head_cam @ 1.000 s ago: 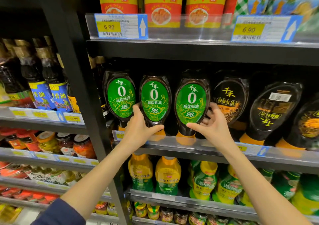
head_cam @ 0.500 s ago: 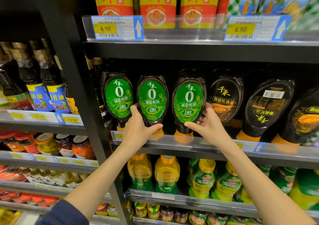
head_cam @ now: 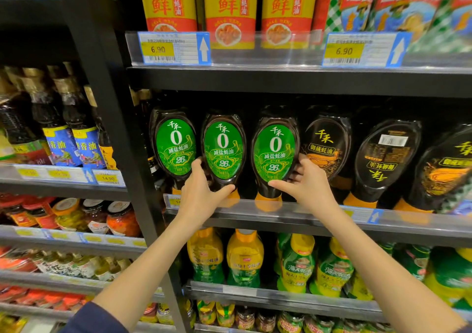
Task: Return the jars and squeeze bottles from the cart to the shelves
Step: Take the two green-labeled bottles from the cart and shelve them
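Observation:
Three dark squeeze bottles with green oval labels stand cap-down in a row on the middle shelf [head_cam: 293,214]. My left hand [head_cam: 201,197] grips the lower neck of the middle green-label bottle [head_cam: 224,148], thumb across its front. My right hand [head_cam: 305,187] grips the lower part of the right green-label bottle [head_cam: 275,151], thumb in front, fingers behind it. The left green-label bottle [head_cam: 175,145] stands untouched beside my left hand. The cart is out of view.
Dark bottles with black-and-gold labels [head_cam: 325,146] continue the row to the right. Yellow-red bottles [head_cam: 229,8] fill the shelf above, yellow and green squeeze bottles [head_cam: 244,257] the shelf below. A black upright post [head_cam: 112,118] separates a left bay of glass bottles and jars [head_cam: 120,217].
Both hands have stayed on the same two bottles. The view has shifted slightly, so the shelves sit a little lower and to the left; the two held bottles look nearly unmoved.

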`<state>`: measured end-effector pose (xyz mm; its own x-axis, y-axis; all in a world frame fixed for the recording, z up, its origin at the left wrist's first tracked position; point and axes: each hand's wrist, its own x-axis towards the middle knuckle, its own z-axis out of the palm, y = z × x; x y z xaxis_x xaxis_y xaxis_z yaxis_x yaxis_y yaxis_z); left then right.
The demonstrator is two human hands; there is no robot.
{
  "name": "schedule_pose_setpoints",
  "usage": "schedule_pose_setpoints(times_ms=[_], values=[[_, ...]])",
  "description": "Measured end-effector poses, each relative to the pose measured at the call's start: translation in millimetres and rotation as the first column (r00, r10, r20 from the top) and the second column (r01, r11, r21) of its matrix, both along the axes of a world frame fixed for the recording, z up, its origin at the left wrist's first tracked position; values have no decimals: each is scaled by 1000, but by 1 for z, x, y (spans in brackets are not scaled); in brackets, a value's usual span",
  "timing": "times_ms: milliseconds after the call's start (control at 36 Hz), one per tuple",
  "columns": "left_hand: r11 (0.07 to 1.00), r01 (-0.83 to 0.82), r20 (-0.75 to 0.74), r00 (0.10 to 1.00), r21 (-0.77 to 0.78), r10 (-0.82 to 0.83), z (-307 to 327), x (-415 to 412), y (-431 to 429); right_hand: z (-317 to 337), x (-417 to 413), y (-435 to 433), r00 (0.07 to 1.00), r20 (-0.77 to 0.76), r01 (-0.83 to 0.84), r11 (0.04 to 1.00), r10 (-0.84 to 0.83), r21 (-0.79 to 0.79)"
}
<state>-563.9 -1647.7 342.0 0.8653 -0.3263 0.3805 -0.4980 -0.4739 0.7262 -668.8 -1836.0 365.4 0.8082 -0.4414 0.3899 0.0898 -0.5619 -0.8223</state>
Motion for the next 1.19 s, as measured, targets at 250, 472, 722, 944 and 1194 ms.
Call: schedule_pose_setpoints(times_ms=[250, 472, 722, 944, 1194], values=[[980, 48, 11, 999, -195, -47, -3, -12, 10, 3, -7, 0, 981, -96, 145, 962, -171, -233], [953, 167, 291, 953, -253, -90, -15, -40, -5, 43, -33, -6, 979, 102, 204, 915, -179, -348], [980, 194, 77, 979, -38, -190, -13, -59, -52, 94, -27, -12, 999, -4, -26, 625, 36, -780], [985, -52, 118, 993, 165, 33, -7, -56, -72, 128, -13, -18, 972, -231, -210, 603, 43, -770], [972, -124, 107, 989, 201, 104, -2, -57, -77, 132, -7, -24, 949, -307, -275, 678, 76, -682]])
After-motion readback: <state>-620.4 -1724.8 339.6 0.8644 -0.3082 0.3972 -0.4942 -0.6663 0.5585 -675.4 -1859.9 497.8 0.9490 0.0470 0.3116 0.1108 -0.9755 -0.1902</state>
